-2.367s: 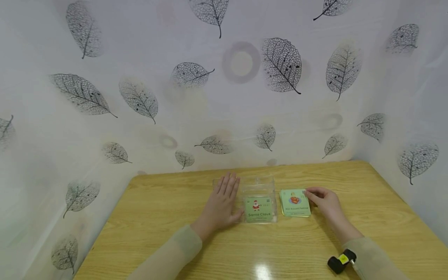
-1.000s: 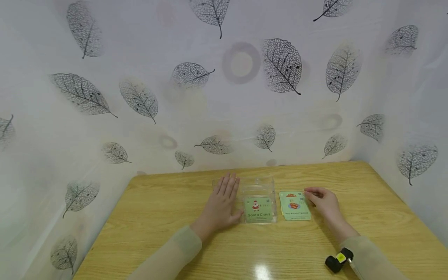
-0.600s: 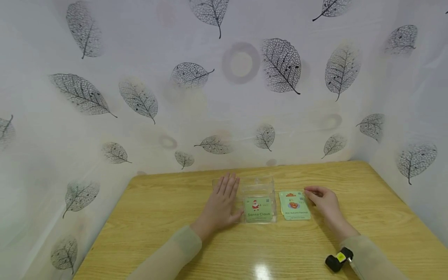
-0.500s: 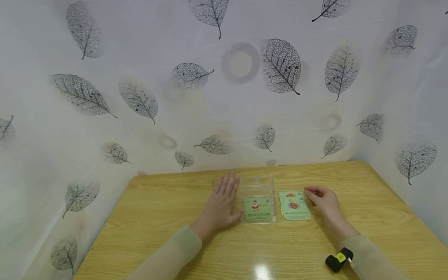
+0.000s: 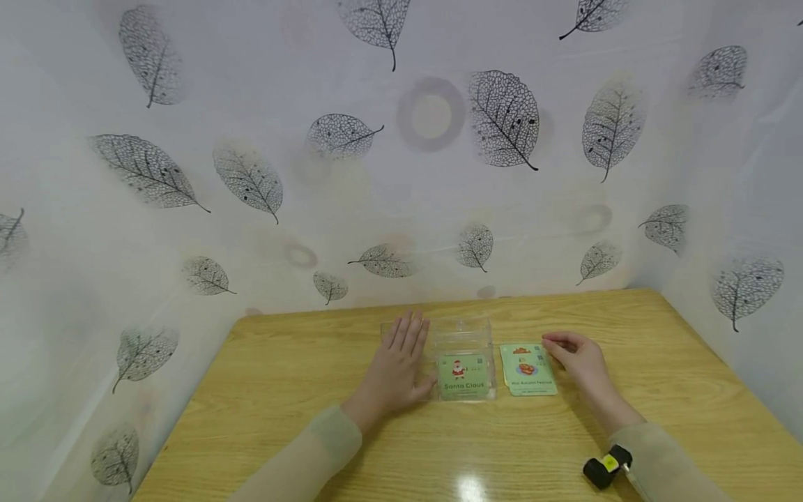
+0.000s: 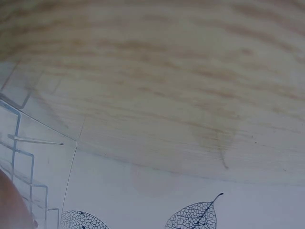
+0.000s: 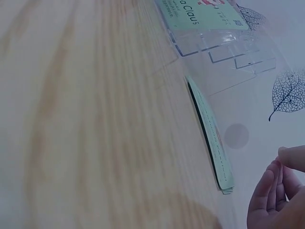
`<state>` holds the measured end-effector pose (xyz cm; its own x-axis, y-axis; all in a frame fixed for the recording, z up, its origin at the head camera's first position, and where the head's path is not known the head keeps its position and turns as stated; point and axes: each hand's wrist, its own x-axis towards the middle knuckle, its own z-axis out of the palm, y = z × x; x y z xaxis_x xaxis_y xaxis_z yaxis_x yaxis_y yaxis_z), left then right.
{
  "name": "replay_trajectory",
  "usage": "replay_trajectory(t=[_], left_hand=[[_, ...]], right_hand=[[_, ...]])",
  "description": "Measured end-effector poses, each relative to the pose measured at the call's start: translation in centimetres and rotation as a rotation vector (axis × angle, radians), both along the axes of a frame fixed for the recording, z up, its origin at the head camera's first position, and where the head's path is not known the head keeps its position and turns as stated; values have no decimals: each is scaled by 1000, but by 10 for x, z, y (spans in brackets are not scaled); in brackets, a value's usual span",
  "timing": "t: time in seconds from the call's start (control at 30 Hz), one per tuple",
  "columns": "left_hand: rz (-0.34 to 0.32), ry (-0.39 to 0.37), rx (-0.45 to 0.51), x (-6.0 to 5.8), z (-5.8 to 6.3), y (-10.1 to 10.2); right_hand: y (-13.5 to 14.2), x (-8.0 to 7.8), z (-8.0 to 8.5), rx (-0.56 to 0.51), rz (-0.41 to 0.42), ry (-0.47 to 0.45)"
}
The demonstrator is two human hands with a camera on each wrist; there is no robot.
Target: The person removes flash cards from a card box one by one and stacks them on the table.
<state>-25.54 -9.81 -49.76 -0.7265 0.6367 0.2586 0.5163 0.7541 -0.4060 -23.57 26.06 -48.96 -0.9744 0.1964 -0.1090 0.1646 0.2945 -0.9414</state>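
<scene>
In the head view my left hand (image 5: pixel 392 362) lies with straight fingers over the left part of a clear stepped plastic card holder (image 5: pixel 461 341). A green "Santa Claus" card (image 5: pixel 464 376) sits in its front slot. Right of it, green picture cards (image 5: pixel 530 369) lie overlapped on the table, the "Mid-Autumn Festival" one in front. My right hand (image 5: pixel 578 359) is at their upper right corner, fingers curled and thumb against fingertips. In the right wrist view the card stack (image 7: pixel 212 138) lies apart from that hand (image 7: pixel 281 191), and nothing shows in its fingertips.
The wooden table (image 5: pixel 263 404) reaches back to a pale curtain (image 5: pixel 351 209) printed with dark leaves. A black device with a yellow label (image 5: pixel 608 466) is strapped at the right wrist.
Since the earliest frame the "Mid-Autumn Festival" card has slid slightly toward me, baring a red picture on the card behind. The left hand stays put; the right has barely moved.
</scene>
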Motion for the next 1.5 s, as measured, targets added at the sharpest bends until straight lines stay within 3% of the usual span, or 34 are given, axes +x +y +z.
replay_trajectory(t=[0.7, 1.03, 1.5], left_hand=[[-9, -19, 21, 0, -1, -1], [-21, 51, 26, -2, -5, -1], [-21, 67, 18, -3, -6, -1]], right_hand=[[-10, 2, 10, 27, 45, 37], [-15, 5, 13, -23, 96, 57], [-24, 10, 20, -35, 124, 71]])
